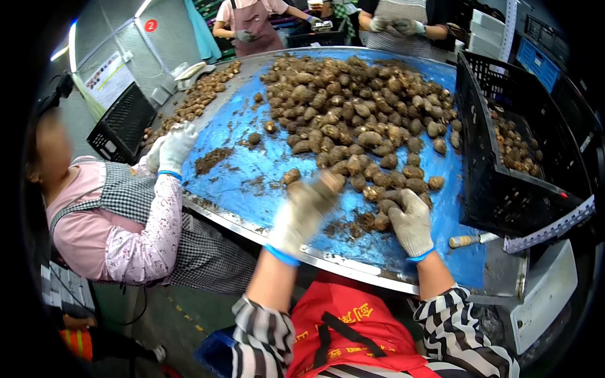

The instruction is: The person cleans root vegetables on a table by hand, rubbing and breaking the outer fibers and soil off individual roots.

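A big heap of small brown taros (362,110) covers much of the blue sheet (208,170) on the metal table. My left hand (296,217), in a pale work glove with a blue band, is smeared by motion. It is closed around what looks like a taro (331,181) at the heap's near edge. My right hand (411,223), gloved the same way, has its fingers curled over a taro (382,221) close to the sheet. Loose dark soil (356,225) lies between my two hands.
A black crate (504,183) with taros inside stands at the right. Beside it lies a wooden-handled tool (464,241). A co-worker's gloved hands (173,149) are at the left, near more taros (205,94). Two other people stand at the far side.
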Demonstrator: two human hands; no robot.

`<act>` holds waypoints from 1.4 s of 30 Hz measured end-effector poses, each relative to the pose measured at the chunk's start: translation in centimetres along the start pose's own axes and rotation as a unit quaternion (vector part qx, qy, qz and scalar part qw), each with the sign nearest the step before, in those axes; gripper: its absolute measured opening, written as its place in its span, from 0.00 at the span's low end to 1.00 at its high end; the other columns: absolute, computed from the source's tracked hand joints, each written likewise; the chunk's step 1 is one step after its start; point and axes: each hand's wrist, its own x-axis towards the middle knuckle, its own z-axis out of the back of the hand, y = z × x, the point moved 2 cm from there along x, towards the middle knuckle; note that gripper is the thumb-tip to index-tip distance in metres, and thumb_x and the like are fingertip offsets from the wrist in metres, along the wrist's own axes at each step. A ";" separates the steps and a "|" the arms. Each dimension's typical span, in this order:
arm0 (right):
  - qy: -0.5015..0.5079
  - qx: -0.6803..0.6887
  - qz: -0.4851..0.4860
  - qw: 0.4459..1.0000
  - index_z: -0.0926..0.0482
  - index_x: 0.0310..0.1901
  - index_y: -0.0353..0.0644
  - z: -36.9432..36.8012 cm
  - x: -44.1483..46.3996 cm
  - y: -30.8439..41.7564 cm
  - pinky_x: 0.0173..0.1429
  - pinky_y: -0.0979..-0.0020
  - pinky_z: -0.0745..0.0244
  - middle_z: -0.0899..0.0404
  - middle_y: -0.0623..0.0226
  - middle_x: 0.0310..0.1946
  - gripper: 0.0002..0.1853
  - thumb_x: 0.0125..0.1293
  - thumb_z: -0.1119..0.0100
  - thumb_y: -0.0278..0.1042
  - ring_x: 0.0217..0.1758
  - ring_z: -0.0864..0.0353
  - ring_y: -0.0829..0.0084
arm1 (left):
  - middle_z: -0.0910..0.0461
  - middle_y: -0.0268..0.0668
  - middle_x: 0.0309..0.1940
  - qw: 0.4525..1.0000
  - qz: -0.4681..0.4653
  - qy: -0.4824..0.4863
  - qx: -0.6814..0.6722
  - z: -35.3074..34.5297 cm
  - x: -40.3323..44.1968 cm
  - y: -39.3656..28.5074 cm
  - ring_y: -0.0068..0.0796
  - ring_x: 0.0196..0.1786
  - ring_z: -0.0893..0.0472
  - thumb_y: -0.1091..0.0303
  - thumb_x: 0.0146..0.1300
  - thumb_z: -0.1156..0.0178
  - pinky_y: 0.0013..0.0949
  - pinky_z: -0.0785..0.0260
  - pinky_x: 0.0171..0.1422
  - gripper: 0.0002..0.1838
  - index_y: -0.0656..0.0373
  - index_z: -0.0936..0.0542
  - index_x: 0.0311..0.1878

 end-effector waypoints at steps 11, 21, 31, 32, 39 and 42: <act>-0.127 0.037 -0.037 0.990 0.20 0.56 0.27 3.4 0.8 -4.1 0.54 0.64 0.22 0.16 0.49 0.47 0.19 0.69 0.43 0.32 0.50 0.16 0.57 | 0.13 0.44 0.47 0.937 -0.113 -0.161 0.288 -2.9 1.0 -6.9 0.41 0.50 0.14 0.69 0.62 0.32 0.42 0.19 0.60 0.13 0.59 0.15 0.50; -0.085 -0.013 -0.013 0.996 0.19 0.53 0.31 3.2 0.7 -3.1 0.52 0.67 0.23 0.16 0.55 0.45 0.15 0.69 0.44 0.29 0.47 0.18 0.67 | 0.16 0.45 0.49 0.496 -0.195 0.044 0.845 -9.1 0.3 7.2 0.44 0.54 0.19 0.60 0.45 0.22 0.48 0.37 0.66 0.39 0.60 0.24 0.63; 0.116 0.037 -0.049 0.991 0.17 0.54 0.35 1.2 0.4 1.1 0.53 0.70 0.21 0.15 0.54 0.44 0.16 0.65 0.35 0.28 0.47 0.14 0.68 | 0.15 0.45 0.51 0.746 -0.280 -0.099 0.596 -7.3 -1.4 4.4 0.33 0.53 0.15 0.73 0.66 0.35 0.34 0.23 0.57 0.29 0.57 0.27 0.70; 0.120 0.054 -0.042 0.990 0.18 0.56 0.35 0.6 0.1 0.2 0.54 0.71 0.21 0.15 0.55 0.46 0.17 0.65 0.34 0.28 0.48 0.15 0.70 | 0.21 0.45 0.63 0.820 -0.244 -0.066 0.514 -7.0 -1.7 4.4 0.33 0.63 0.20 0.78 0.67 0.37 0.34 0.27 0.66 0.32 0.61 0.32 0.74; 0.137 0.224 -0.129 0.956 0.20 0.58 0.35 -0.3 -0.3 -0.5 0.55 0.71 0.22 0.14 0.60 0.49 0.19 0.66 0.34 0.29 0.49 0.17 0.76 | 0.24 0.43 0.66 0.960 -0.115 -0.068 0.245 -7.2 -2.9 3.9 0.34 0.64 0.22 0.85 0.63 0.37 0.36 0.26 0.68 0.31 0.65 0.29 0.70; 0.171 0.119 -0.150 0.966 0.20 0.59 0.34 -0.1 -0.4 -0.3 0.55 0.72 0.22 0.14 0.61 0.49 0.20 0.66 0.34 0.28 0.50 0.17 0.75 | 0.23 0.43 0.65 0.968 -0.113 -0.070 0.215 -6.6 -3.0 4.0 0.32 0.62 0.21 0.85 0.62 0.36 0.35 0.25 0.67 0.30 0.66 0.27 0.68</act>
